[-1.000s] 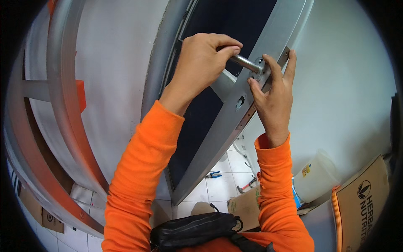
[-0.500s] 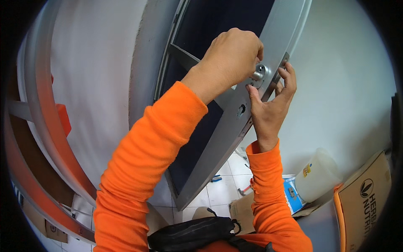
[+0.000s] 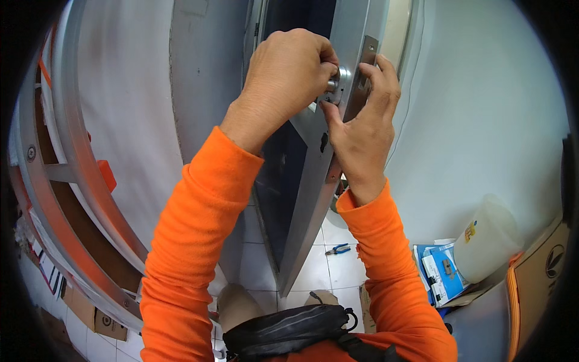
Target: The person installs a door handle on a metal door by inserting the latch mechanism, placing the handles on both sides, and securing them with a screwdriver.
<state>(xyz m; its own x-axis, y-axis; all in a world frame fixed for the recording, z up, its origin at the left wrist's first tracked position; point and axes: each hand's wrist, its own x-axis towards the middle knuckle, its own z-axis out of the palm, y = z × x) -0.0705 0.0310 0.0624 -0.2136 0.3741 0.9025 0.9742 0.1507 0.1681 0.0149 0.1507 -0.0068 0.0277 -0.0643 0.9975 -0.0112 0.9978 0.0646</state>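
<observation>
A grey door with dark panels stands ajar in front of me, its edge turned toward my right. My left hand is closed around the silver door handle, and the fingers hide most of it. Below the handle is a dark cutout in the door frame. My right hand grips the door edge, thumb on the face just under the handle. Its fingers curl over the metal lock faceplate.
Blue-handled pliers lie on the white tiled floor. At the right are a translucent bin, a blue folder with papers and a cardboard box. A curved-looking metal frame rises at the left. A black waist bag hangs at my front.
The door now shows more of its edge and faceplate, and door and hands sit farther left in the picture as the view shifts. Both hands keep their places at the handle and edge.
</observation>
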